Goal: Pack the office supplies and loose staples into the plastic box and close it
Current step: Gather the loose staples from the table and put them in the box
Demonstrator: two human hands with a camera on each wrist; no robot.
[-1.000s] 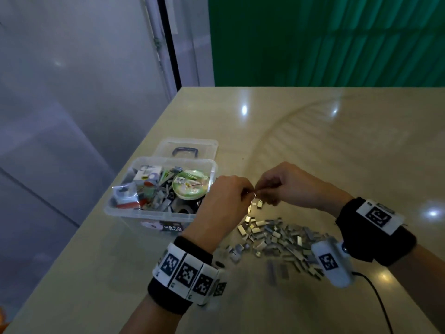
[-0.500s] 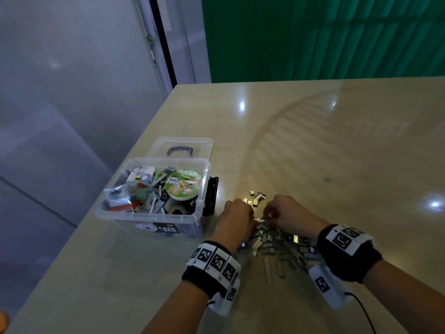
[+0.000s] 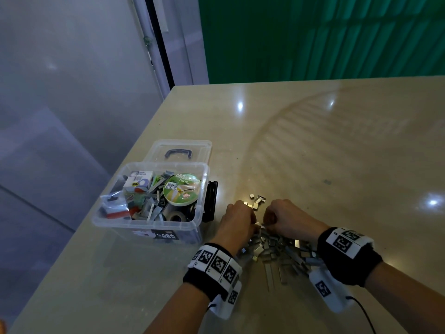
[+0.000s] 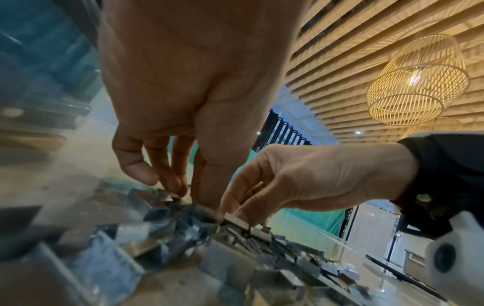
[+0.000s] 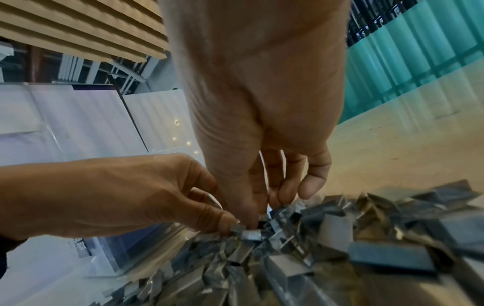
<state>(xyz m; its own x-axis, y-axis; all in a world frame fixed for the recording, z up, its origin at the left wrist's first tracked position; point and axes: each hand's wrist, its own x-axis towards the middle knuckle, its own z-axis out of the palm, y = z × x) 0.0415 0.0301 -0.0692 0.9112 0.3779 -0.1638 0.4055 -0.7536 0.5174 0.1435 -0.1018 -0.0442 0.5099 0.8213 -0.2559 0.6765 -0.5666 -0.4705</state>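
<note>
Blk wristbands (image 3: 349, 256) w/ white coded tags; white wrist cams (image 3: 330, 292).

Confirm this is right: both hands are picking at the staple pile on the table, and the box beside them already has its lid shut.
One thing is wrong: the box is open, not shut. The head view shows its lid lying behind it, the contents uncovered. The rest holds: the left hand and right hand pinch at the staple pile on the table.

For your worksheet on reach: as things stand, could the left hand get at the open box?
Probably yes: the left hand sits just beside the box, whose top is open, with nothing between them.
</note>
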